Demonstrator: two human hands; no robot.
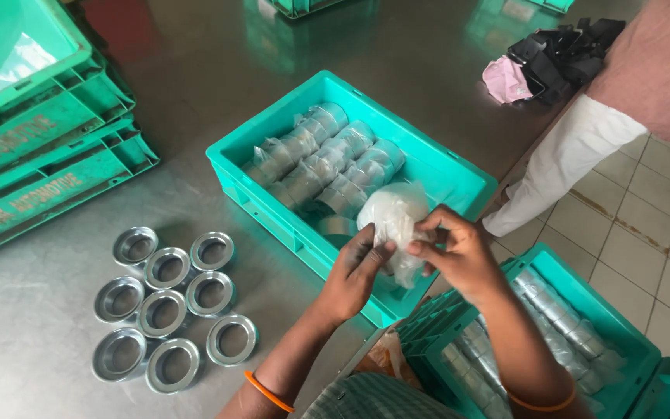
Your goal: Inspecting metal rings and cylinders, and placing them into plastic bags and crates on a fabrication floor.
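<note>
Both my hands hold a clear plastic bag (394, 219) over the near corner of a teal crate (459, 180). My left hand (356, 270) pinches the bag's lower left side. My right hand (453, 250) grips its right side with the fingers curled in. Inside the crate lie several rows of bagged metal rings (327, 159), stacked on their sides. One loose metal ring (337, 227) lies at the crate's near end, just below the bag. Both wrists carry orange bangles.
Several bare metal rings (166, 310) sit grouped on the steel table at left. Stacked teal crates (36, 140) stand at far left. A second teal crate (630, 341) with bagged rings sits by my right arm. Another person (622, 101) stands at right, beside black and pink items (537, 62).
</note>
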